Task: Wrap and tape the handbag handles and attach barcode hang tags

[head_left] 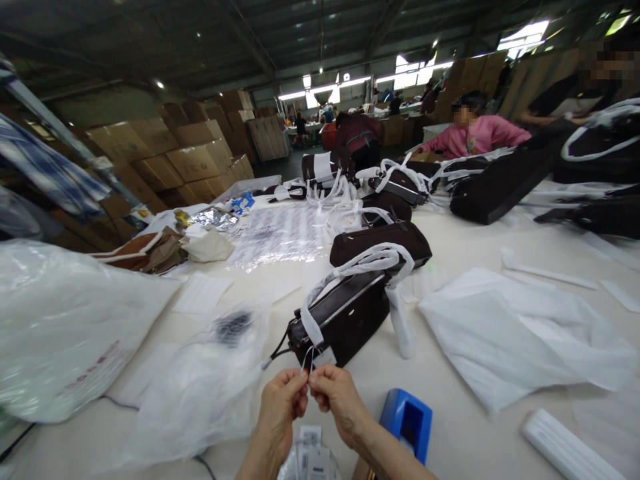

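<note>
A dark brown handbag [345, 317] with a silver zip lies on the table in front of me, its handles [360, 257] wrapped in white material. At its near end, my left hand [283, 400] and my right hand [337, 397] meet fingertip to fingertip. Both pinch the ends of a thin white string [311, 353], which rises in a narrow loop to the bag. A small dark piece with a touch of red shows between the fingertips; its kind is unclear. Below my hands lie white printed labels [315, 457]. A dark cord with a tassel-like end [273, 357] hangs from the bag's left end.
Beside my right forearm stands a blue holder [407, 420]. White wrapping sheets [520, 333] spread on the right, and clear plastic bags [200, 393] lie left. More dark bags [383, 247] line the table's far side. A person in pink [493, 135] sits across; cartons [200, 163] are stacked behind.
</note>
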### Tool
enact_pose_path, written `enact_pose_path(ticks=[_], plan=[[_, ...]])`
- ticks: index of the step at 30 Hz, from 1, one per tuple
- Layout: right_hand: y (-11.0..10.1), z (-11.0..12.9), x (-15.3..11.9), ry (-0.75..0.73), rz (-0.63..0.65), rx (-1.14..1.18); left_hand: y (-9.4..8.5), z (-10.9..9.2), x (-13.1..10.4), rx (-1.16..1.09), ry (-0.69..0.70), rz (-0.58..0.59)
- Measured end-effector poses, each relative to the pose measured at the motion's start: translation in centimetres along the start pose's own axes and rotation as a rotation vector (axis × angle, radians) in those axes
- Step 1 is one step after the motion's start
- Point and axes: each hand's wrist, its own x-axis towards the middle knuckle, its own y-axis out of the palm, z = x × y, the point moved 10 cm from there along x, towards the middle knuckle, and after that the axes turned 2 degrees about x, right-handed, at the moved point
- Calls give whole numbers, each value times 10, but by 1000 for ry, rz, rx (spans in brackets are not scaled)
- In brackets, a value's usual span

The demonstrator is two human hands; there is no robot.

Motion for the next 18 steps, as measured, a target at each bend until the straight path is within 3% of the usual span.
enact_pose_path(ticks=[10,18], plan=[[-12,12,4,-130,-26,-204,-10,-17,7,-94,149,-112],[-54,38,16,-377,-327,-405,4,-30,0,-243,182,66]])
